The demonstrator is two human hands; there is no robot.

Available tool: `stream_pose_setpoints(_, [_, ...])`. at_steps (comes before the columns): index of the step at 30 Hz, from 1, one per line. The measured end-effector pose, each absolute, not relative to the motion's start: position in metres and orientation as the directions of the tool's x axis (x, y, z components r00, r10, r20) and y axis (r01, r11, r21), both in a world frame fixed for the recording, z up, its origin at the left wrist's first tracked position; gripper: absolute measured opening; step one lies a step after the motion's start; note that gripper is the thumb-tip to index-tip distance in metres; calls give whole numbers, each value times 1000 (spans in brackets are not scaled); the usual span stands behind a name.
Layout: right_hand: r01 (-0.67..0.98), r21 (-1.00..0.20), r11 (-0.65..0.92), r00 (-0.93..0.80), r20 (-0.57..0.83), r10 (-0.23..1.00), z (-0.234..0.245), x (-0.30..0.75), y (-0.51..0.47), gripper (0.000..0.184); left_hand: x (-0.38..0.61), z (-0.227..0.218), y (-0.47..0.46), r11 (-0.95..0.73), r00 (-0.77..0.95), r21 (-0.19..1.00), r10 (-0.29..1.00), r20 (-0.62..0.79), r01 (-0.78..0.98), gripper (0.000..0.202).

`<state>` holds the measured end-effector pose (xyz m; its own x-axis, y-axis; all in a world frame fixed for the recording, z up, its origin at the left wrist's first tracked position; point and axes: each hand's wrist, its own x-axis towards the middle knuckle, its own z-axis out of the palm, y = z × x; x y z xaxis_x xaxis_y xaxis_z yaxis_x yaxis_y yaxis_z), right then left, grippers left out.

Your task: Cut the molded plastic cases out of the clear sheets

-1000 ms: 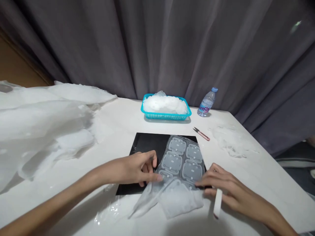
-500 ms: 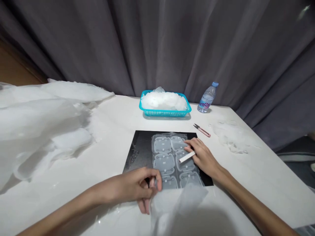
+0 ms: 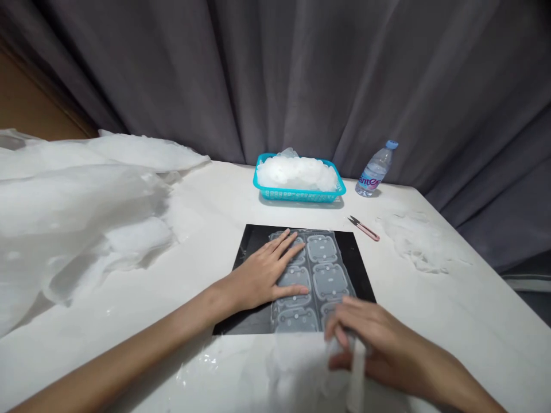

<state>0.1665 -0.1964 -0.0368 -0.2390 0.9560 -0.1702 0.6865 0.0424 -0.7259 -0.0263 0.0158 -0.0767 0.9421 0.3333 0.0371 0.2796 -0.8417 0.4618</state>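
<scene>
A translucent sheet of moulded rounded-square pieces lies on a black mat on the white table. My left hand lies flat on the sheet's left side, fingers stretched out. My right hand is at the sheet's near right corner, fingers curled around a small white stick and touching the sheet's edge. A loose clear film hangs off the sheet toward me.
A turquoise basket heaped with white pieces stands at the back. A water bottle is to its right. Pink thread snips lie near white scraps. White plastic sheets pile at the left. Grey curtain behind.
My left hand moved from the sheet's near edge up onto its left side and flattened. My right hand came back from the sheet's far part to its near right corner, still holding the stick.
</scene>
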Motion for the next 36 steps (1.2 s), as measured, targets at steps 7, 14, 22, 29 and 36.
stream_pose_setpoints(7, [526, -850, 9, -349, -206, 914, -8, 182, -229, 32, -29, -76, 42, -872, 951, 386, 303, -56, 300, 95])
stream_pose_setpoints(14, [505, -860, 78, -48, 63, 997, -27, 220, -148, 82, 6, -75, 30, -913, 939, 365, 271, 211, 181, 49])
stream_pose_setpoints(22, [576, -809, 119, -88, 83, 993, -62, 239, -103, 20, 24, -98, 23, -859, 903, 481, 335, 269, 175, 44])
stream_pose_setpoints(29, [517, -849, 103, -95, 63, 994, -66, 245, -101, 12, 23, -94, 22, -833, 893, 504, 384, 234, 226, 55])
stream_pose_setpoints(36, [578, -792, 198, -158, 129, 979, -72, 243, -98, 10, 24, -93, 23, -821, 895, 521, 391, 213, 234, 56])
